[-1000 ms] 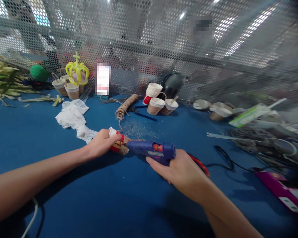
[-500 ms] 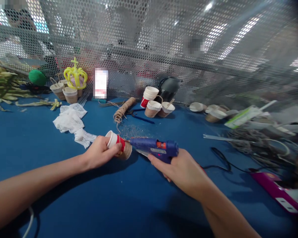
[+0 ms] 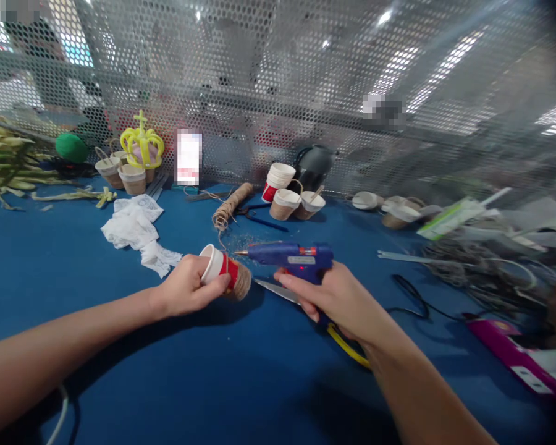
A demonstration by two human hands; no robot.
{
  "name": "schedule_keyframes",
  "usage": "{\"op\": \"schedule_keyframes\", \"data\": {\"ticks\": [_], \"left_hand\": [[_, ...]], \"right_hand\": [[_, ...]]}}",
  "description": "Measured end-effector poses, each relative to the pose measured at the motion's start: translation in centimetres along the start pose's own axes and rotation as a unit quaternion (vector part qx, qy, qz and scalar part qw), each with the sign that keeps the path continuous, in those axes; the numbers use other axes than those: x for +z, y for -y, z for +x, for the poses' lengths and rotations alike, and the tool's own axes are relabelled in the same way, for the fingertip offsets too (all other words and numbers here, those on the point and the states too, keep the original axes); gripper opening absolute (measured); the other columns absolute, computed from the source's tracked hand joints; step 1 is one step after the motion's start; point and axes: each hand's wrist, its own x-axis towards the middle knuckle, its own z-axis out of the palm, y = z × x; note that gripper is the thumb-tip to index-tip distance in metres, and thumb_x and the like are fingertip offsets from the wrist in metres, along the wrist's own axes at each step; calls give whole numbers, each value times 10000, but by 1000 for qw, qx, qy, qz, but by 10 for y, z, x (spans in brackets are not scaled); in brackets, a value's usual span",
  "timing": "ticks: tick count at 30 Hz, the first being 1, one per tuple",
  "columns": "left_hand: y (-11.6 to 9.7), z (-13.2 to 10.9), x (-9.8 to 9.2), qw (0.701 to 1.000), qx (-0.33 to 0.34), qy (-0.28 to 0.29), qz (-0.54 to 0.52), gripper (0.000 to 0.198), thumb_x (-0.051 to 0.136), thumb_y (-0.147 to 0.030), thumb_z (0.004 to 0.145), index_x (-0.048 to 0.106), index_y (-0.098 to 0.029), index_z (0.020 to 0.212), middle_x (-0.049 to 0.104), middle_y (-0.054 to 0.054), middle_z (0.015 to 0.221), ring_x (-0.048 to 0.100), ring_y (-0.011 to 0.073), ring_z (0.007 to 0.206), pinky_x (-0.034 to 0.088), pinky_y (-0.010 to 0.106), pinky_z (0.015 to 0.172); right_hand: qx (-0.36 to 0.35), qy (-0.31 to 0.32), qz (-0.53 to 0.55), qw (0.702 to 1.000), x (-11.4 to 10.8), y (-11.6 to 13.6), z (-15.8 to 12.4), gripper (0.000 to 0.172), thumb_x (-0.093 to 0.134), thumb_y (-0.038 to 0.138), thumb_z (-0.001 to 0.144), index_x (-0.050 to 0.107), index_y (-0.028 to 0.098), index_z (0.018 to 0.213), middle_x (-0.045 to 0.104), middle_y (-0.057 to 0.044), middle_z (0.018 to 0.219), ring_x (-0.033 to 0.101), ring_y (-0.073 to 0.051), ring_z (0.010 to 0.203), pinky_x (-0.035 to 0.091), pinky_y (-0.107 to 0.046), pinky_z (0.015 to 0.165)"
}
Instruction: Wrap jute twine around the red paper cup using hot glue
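Observation:
My left hand (image 3: 189, 283) is closed round a red and white paper cup (image 3: 212, 264), tilted on its side with its mouth to the upper left. Brown twine (image 3: 243, 281) is wound about the cup's base end, and a strand runs from it towards a twine roll (image 3: 232, 207) behind. In my right hand (image 3: 336, 303) is a blue hot glue gun (image 3: 287, 254), its metal nozzle pointing left, just above the cup and apart from it. Scissors (image 3: 280, 290) with yellow-edged handles lie beneath the right hand, partly hidden by it.
Twine-wrapped cups (image 3: 285, 205) and blue-handled pliers (image 3: 264, 221) stand or lie behind. White cloth (image 3: 132, 222) lies left of centre. On the right are tangled grey cords (image 3: 454, 266), a black cable (image 3: 414, 296) and a magenta power strip (image 3: 505, 349). A perforated metal screen (image 3: 241, 80) bounds the back.
The glue gun has lifted slightly away from the cup, its nozzle leaving the twine. The cup has shifted a little to the right and down. More of the scissors now shows.

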Motion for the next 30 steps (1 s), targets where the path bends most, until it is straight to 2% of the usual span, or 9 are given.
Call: {"op": "schedule_keyframes", "data": {"ticks": [3,6,11,15,18,21,24,28,30], "left_hand": [[1,-1,0,1000,15,-8,-5,275,408,-261,776,458,-134,537,391,-42,492,331,60,451,280,183,437],[0,-1,-1,999,34,-18,-4,292,408,-251,774,405,-147,501,332,-55,478,287,56,439,256,186,425],[-5,-2,-3,997,74,-19,14,284,411,-234,771,419,-146,502,351,-47,475,303,61,439,263,197,430],[-7,-3,-3,994,105,-20,34,267,410,-219,772,455,-140,520,390,-34,477,323,67,445,278,203,437],[-7,-3,-3,992,116,-12,47,262,409,-214,773,473,-141,530,405,-32,469,335,71,446,285,204,437],[-8,-3,-3,990,131,-8,53,249,408,-206,774,488,-140,547,427,-25,470,350,76,448,293,207,439],[-11,-3,-3,985,165,-5,55,236,410,-178,765,474,-147,540,451,-16,473,362,81,452,301,211,447],[-17,-4,-2,968,241,1,66,214,425,-141,743,471,-157,535,495,2,494,407,97,482,339,230,504],[-19,-4,-2,960,267,12,80,200,429,-139,738,489,-160,549,526,15,511,439,108,499,358,246,537]], "right_hand": [[-3,-46,56,997,-8,-10,15,219,580,370,680,524,159,693,517,35,489,483,-88,449,400,-208,454],[8,-93,28,995,-15,-19,36,236,554,379,706,558,145,732,622,-51,716,552,-109,605,432,-220,556],[52,-101,-35,993,-19,-35,75,369,476,420,752,513,145,508,562,-43,519,461,-77,413,378,-221,445],[89,-118,-83,986,-20,-50,97,424,466,484,736,471,167,454,516,-42,421,477,-110,377,365,-252,420],[91,-122,-117,981,-21,-52,102,422,518,474,705,455,182,406,496,-53,384,513,-158,426,361,-280,444],[57,-128,-137,981,-16,-39,96,368,579,396,684,458,189,404,523,-63,432,559,-211,592,373,-299,530],[0,-85,-124,989,-1,-15,79,326,529,420,724,559,180,507,598,-64,563,567,-207,715,386,-297,625],[-56,63,-57,995,24,11,50,453,385,513,786,662,168,691,665,-41,731,586,-141,723,408,-246,693],[-48,145,44,987,34,16,41,520,346,542,789,664,133,744,666,-57,746,584,-134,689,419,-252,673]]}}
